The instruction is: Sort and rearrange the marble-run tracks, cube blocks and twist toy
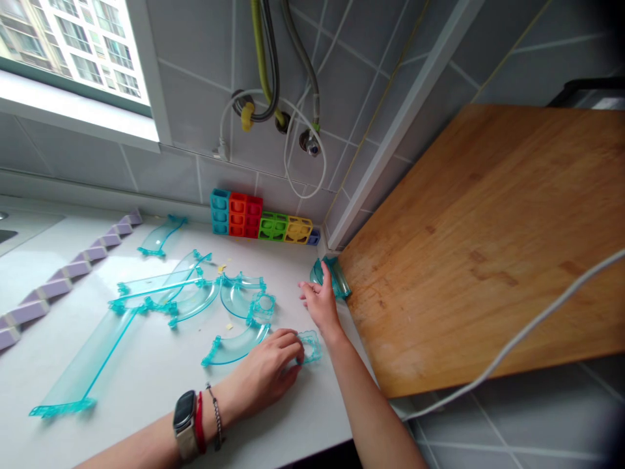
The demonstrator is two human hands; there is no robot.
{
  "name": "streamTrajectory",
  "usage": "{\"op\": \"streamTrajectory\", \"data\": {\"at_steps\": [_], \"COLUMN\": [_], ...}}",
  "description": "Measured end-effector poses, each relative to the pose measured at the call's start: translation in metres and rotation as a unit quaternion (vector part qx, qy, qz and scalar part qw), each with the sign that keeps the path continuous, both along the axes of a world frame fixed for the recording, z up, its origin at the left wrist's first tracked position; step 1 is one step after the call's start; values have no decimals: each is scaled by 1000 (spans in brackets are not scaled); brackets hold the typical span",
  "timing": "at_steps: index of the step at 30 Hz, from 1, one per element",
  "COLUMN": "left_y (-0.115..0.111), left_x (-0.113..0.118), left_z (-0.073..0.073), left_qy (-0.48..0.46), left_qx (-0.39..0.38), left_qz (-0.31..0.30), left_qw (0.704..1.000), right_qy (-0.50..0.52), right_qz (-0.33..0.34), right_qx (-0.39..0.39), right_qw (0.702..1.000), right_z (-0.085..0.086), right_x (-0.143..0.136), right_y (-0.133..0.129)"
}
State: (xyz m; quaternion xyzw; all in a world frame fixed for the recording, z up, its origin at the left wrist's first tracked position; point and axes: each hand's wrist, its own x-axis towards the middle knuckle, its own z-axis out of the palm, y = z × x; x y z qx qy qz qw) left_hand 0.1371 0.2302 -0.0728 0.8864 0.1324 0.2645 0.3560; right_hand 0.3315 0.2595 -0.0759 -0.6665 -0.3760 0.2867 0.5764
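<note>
My left hand (275, 365), with a watch and bracelets on the wrist, lies low over the counter. Its fingers are curled at the near edge of a small clear teal toy track piece (311, 347), and partly cover it. My right hand (321, 303) reaches to the back right corner with thumb and fingers apart. Just beyond it a few curved teal track pieces (336, 279) lie by the wooden board; I see nothing held in that hand. Left of both hands spreads a run of teal track: a curved piece (239, 345), a round-holed connector (264, 304) and a long straight piece (92, 358).
Colored pop-bubble blocks (245, 215) stand against the tiled wall. A zigzag row of lilac blocks (56, 286) lines the left. The large wooden board (488, 247) leans at the right, a white cable (517, 352) crossing it. Hoses (266, 58) hang above.
</note>
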Motion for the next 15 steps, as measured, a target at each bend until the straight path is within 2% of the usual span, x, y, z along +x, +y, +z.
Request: {"op": "streamTrajectory", "data": {"at_steps": [3,6,8,11,13,15], "left_y": [-1,3,8,16,20,22], "left_x": [-1,1,2,3,3,2], "left_z": [6,13,16,20,21,22], "left_qy": [-29,-114,-168,-208,-221,-231], "left_qx": [-78,-223,-363,-560,-631,-659], "left_qz": [15,47,60,57,48,41], "left_qw": [996,967,915,800,742,715], "right_qy": [-24,82,170,237,246,251], "right_qz": [64,148,171,168,168,177], "right_qx": [11,-4,-8,6,12,13], "right_qw": [998,986,970,957,955,952], "right_z": [6,14,19,24,25,25], "right_x": [-3,-5,-5,-4,-3,-3], "right_y": [-1,-2,-3,-5,-6,-7]}}
